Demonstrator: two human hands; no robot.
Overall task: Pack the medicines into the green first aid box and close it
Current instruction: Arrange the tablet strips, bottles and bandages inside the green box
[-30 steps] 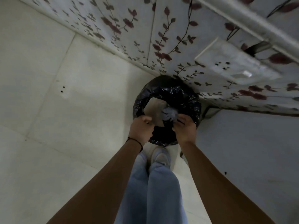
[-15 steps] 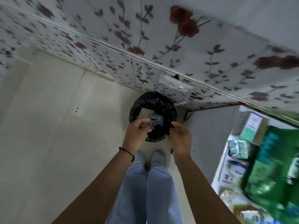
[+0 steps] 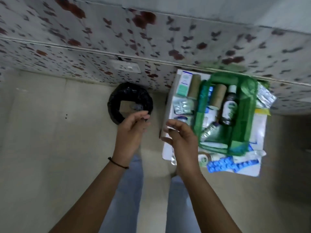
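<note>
Standing over the floor, the person holds both bare hands out at mid-frame, and neither grip carries anything. The left hand [image 3: 133, 130] is loosely curled with fingers apart, hovering in front of a bin lined with a black bag [image 3: 130, 102] that sits on the floor against the flowered wall. The right hand [image 3: 180, 140] is likewise unclenched, its fingers half bent, and it overlaps the near-left corner of the white desk [image 3: 168, 148] in the view.

The green first aid box [image 3: 225, 115] lies open on that desk, to the right of and beyond the right hand, so the right hand is clearly the nearer one; the left is well apart from it. The box's long axis runs from the near edge of the desk toward the wall. Inside it stand a dark bottle with a white cap [image 3: 228, 106] and a brown cardboard tube [image 3: 218, 96], both lying along that same axis, with a foil tube nearer the front.

Loose medicines are not yet packed: blue blister strips [image 3: 227, 165] along the near edge, a small roll of tape beside them, foil strips [image 3: 182, 106] and a carton [image 3: 185, 84] along the left edge, and silver foil packs [image 3: 265, 96] at the far right corner. Judging by this, the packing is partway done, and a reach rightward and forward would bring the right hand to the blister strips first.
</note>
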